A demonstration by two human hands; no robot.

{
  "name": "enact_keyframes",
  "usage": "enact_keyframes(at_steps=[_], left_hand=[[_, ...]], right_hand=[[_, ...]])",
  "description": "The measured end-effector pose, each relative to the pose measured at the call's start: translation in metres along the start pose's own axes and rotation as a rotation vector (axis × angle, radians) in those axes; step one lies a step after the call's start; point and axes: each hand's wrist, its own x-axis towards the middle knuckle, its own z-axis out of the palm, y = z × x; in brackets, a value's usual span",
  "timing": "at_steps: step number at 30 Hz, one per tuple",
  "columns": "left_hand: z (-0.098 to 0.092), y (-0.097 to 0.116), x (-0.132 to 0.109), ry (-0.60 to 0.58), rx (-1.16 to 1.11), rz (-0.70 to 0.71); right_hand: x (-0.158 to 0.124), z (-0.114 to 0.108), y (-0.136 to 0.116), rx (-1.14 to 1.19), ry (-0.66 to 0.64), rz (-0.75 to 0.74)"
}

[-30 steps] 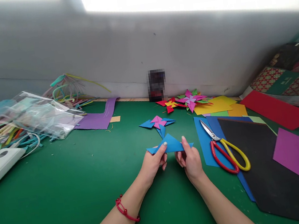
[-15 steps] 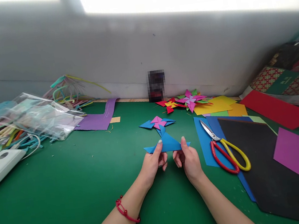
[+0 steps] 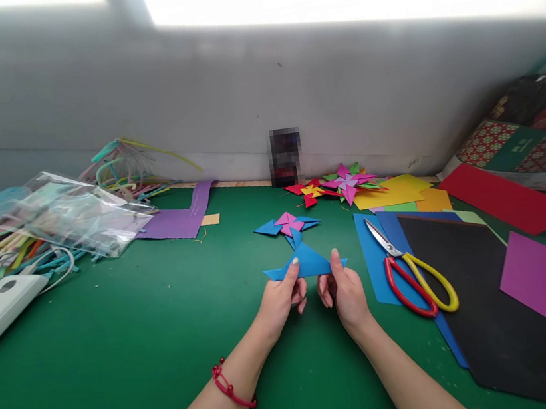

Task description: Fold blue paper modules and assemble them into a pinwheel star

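A folded blue paper piece [image 3: 311,263] with a peaked top is pinched between my two hands above the green table. My left hand [image 3: 283,295] grips its left part, thumb on top and fingers curled below. At the right end, my right hand [image 3: 345,289] holds it the same way. Just beyond lies a pink and blue origami star [image 3: 287,223]; a blue point of it reaches down to the held paper's peak, and I cannot tell whether they touch.
To the right, scissors [image 3: 401,261] with red and yellow handles lie on blue paper and a black board [image 3: 486,297]. Finished paper stars [image 3: 347,182] sit by the wall. A plastic bag [image 3: 87,209], purple paper [image 3: 179,222] and a white device [image 3: 2,310] are at left.
My left thumb has shifted slightly to the right along the blue paper. The rest looks the same.
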Motion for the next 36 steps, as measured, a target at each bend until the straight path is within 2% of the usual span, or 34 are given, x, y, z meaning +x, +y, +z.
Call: enact_keyframes(at_steps=[9, 14, 20, 29, 32, 36], left_hand=[[-0.0009, 0.0015, -0.0022, -0.035, 0.009, -0.025], [-0.0007, 0.0014, -0.0008, -0.013, -0.007, -0.018], [-0.0019, -0.0006, -0.0002, 0.017, -0.032, -0.018], [-0.0023, -0.0018, -0.0017, -0.018, -0.074, 0.006], [-0.0004, -0.0001, -0.0037, 0.029, -0.05, 0.032], [0.0039, 0.0031, -0.0087, 0.161, 0.031, 0.112]], right_hand=[[-0.001, 0.0014, -0.0021, -0.082, -0.042, -0.036], [0.0002, 0.0004, -0.0013, -0.033, -0.014, -0.028], [-0.0011, 0.0012, -0.0029, 0.009, -0.071, -0.011], [-0.0023, 0.0036, -0.0042, -0.047, 0.002, -0.005], [-0.0032, 0.004, -0.0048, -0.066, 0.018, -0.001], [-0.0044, 0.0041, -0.0043, -0.081, 0.015, 0.005]])
